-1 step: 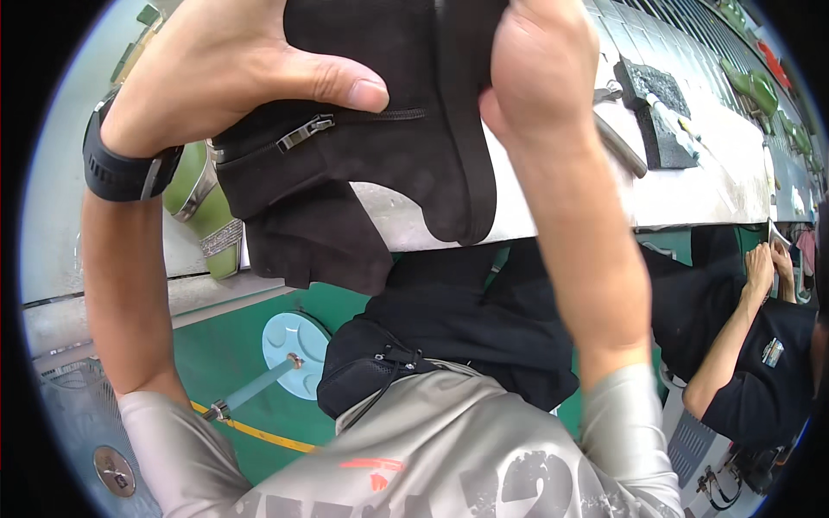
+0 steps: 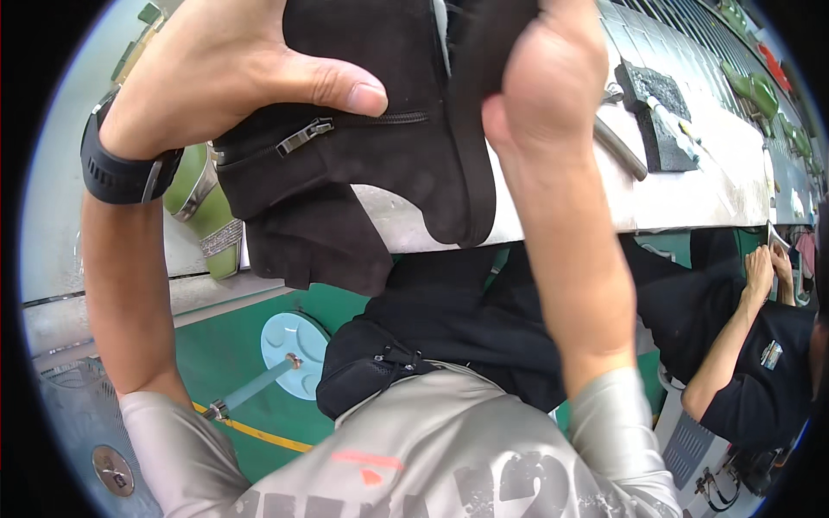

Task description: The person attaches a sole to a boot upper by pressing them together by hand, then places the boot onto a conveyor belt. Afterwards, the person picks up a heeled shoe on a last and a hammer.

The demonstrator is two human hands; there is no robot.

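A black ankle boot (image 2: 389, 151) with a side zip is held up before me, its block heel (image 2: 324, 229) hanging to the lower left. My left hand (image 2: 233, 65) grips the boot from the left, thumb lying flat above the zip. On the other side my right hand (image 2: 557, 82) is closed on the boot's black sole (image 2: 471, 186) at the forefoot. Near the top a pale gap shows between the upper and the sole. The fingertips of both hands are hidden by the boot or cut off by the upper edge.
On the white-covered bench (image 2: 699, 194) lie a hammer (image 2: 620, 147) and a rough black block (image 2: 661, 112) with a brush-like tool on it. Green heeled sandals (image 2: 220, 237) stand at the left. A person in black (image 2: 768, 363) works at the right. Below is a pale blue stool base (image 2: 281, 345).
My right hand has shifted slightly up and to the right. The pale gap between upper and sole has come into view. My left hand stays nearly in place.
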